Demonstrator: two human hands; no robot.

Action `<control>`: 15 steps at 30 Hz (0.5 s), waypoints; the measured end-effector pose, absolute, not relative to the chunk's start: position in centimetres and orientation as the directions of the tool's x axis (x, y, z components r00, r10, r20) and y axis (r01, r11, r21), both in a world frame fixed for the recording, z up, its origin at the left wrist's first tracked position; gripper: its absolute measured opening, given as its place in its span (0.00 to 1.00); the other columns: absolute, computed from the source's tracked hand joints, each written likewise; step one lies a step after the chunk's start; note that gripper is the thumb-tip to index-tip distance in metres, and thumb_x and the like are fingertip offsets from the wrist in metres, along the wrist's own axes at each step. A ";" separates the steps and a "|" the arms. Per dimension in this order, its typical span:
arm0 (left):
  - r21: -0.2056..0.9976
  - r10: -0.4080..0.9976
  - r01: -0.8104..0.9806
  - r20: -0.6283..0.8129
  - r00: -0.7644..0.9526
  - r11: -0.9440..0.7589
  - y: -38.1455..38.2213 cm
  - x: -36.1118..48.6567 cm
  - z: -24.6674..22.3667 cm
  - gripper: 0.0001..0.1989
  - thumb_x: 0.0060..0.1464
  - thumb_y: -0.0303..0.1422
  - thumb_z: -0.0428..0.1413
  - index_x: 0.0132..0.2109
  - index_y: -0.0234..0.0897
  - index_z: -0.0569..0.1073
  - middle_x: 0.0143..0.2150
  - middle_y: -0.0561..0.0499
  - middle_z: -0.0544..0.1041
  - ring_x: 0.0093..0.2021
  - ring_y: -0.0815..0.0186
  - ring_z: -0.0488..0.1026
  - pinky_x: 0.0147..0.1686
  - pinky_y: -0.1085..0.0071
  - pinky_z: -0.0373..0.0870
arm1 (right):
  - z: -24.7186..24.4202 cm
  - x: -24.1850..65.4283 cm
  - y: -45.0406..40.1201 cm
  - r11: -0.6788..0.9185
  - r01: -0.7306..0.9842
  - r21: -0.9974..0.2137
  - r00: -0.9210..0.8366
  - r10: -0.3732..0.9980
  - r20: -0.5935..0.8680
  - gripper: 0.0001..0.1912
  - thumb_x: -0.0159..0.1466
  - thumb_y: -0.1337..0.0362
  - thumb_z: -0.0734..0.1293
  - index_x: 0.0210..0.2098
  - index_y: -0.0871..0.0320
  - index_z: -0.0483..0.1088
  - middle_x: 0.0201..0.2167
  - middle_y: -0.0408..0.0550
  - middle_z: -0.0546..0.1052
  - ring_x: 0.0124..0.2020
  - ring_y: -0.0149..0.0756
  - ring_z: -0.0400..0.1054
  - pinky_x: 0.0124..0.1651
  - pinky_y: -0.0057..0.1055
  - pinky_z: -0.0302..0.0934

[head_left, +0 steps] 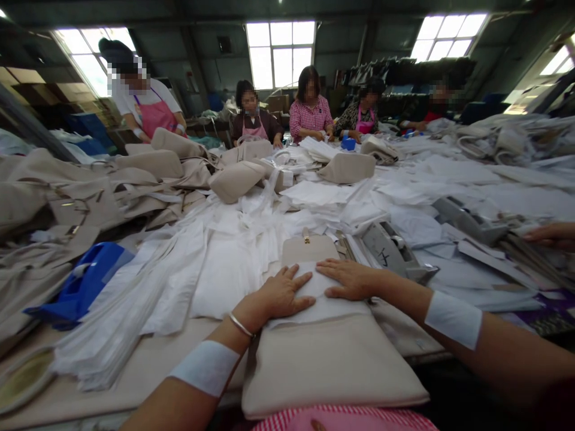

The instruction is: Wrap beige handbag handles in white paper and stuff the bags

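Observation:
A beige bag (332, 365) lies flat in front of me at the table's near edge, with a flap (309, 248) and a small gold clasp (306, 235) at its far end. Across the bag's middle is a sheet of white tissue paper (321, 308). My left hand (283, 291) rests palm down on the sheet, fingers spread. Beside it, my right hand (350, 278) also lies flat on the paper, its fingertips pointing left. Neither hand grips anything. White patches are stuck on both my forearms.
Stacks of white paper (175, 269) spread to the left, near a blue tape dispenser (85, 281). A grey tape dispenser (390, 248) stands to the right. Beige bags (90, 197) are heaped at left. Several people work across the table; another person's hand (552, 235) reaches in at right.

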State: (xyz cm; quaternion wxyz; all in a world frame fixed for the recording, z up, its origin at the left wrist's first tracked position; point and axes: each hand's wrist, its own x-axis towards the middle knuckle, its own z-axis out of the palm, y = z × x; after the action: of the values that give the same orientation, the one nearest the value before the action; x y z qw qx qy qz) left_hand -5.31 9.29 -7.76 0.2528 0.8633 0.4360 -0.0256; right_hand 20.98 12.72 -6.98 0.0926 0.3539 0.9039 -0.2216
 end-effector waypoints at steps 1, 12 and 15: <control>0.396 0.735 0.773 -0.284 0.616 -0.495 9.4 -5.2 -7.5 0.41 0.54 0.64 0.40 0.70 0.52 0.48 0.72 0.41 0.47 0.70 0.43 0.47 0.62 0.43 0.51 | -6.7 22.1 12.9 0.629 0.713 -0.309 -0.700 0.623 -0.349 0.44 0.65 0.39 0.54 0.68 0.66 0.53 0.67 0.64 0.56 0.68 0.56 0.49 0.66 0.52 0.46; 0.221 0.749 0.788 -0.247 0.615 -0.574 9.2 -3.8 -6.4 0.36 0.56 0.60 0.42 0.69 0.58 0.48 0.72 0.43 0.50 0.67 0.38 0.52 0.56 0.30 0.51 | -0.1 14.7 10.4 0.672 0.693 -0.263 -0.712 0.695 -0.099 0.37 0.67 0.48 0.58 0.64 0.71 0.57 0.66 0.69 0.56 0.68 0.57 0.47 0.66 0.50 0.46; 0.194 0.719 0.758 -0.239 0.652 -0.623 9.5 -3.6 -7.0 0.39 0.57 0.53 0.47 0.71 0.51 0.43 0.73 0.44 0.47 0.69 0.41 0.46 0.60 0.31 0.43 | -1.4 12.0 8.7 0.607 0.677 -0.416 -0.708 0.693 -0.141 0.44 0.65 0.42 0.58 0.68 0.70 0.51 0.68 0.68 0.52 0.68 0.59 0.46 0.65 0.52 0.47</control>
State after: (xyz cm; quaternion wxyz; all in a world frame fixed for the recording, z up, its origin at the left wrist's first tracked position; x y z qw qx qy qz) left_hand -3.56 9.49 -7.04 0.1397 0.8981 0.4112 -0.0691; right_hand 12.04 8.69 -1.37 -0.0173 0.3820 0.8963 -0.2246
